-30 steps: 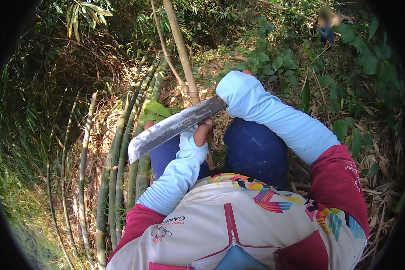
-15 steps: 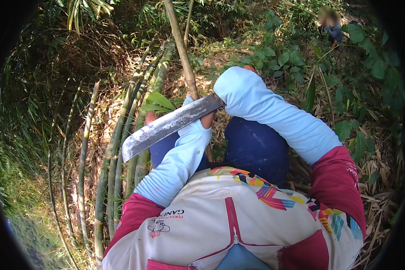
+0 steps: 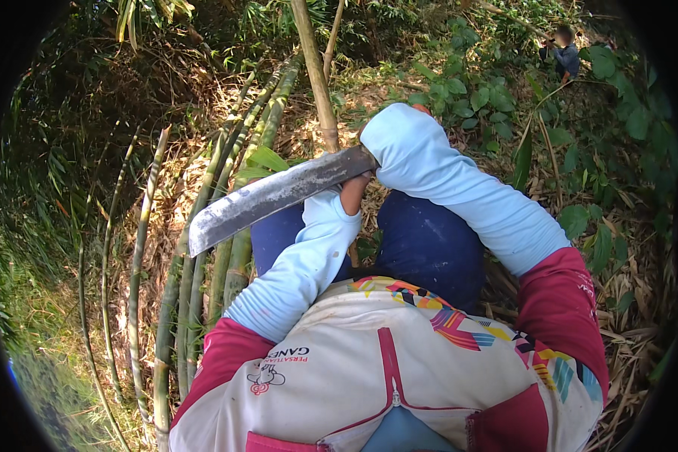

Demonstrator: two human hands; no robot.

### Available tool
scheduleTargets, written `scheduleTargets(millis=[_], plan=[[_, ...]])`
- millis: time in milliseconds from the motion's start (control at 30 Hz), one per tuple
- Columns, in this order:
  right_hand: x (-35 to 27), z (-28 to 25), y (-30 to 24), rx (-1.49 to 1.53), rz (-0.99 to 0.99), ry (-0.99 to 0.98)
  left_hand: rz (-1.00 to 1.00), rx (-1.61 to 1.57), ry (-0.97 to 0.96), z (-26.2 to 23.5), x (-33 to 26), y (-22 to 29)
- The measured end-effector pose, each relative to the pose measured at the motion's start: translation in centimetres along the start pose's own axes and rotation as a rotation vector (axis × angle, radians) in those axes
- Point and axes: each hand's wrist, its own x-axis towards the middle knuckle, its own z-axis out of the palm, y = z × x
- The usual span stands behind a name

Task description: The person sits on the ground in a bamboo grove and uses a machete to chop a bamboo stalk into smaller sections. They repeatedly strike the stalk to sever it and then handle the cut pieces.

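A machete with a broad, scuffed grey blade slants across the space in front of my knees, its tip down to the left. My right hand, mostly covered by a light blue sleeve, is closed at the blade's base; the handle is hidden. My left hand is behind and below the blade, with only a strip of skin past the blue cuff in sight. Its fingers are hidden. A dry brown bamboo pole runs down to the blade beside both hands, and its lower part is covered.
Several green bamboo stems curve up on my left, and a cut stem stands beyond them. Leafy plants grow at the right. Dry leaf litter lies ahead. Another person is far off at upper right.
The machete's tip has shifted a little left and up. The bamboo pole appears slightly farther right. Both hands stay close together.
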Motion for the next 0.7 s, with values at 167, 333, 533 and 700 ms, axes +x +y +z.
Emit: scheduleTargets(millis=[167, 333, 533, 700], plan=[[0.0, -0.1, 0.2, -0.020, 0.039, -0.089, 0.200, -0.067, 0.058, 1.0, 0.4, -1.5], [0.7, -0.5, 0.6, -0.033, 0.168, -0.288, -0.022, -0.148, -0.003, 0.9, 0.2, -1.4], [1.7, -0.5, 1.4, -0.091, 0.260, -0.364, -0.001, -0.210, -0.049, -0.5, 0.1, 0.0], [-0.1, -1.3, 1.0, -0.053, 0.285, -0.293, -0.156, -0.265, -0.141, -0.6, 0.3, -0.2]])
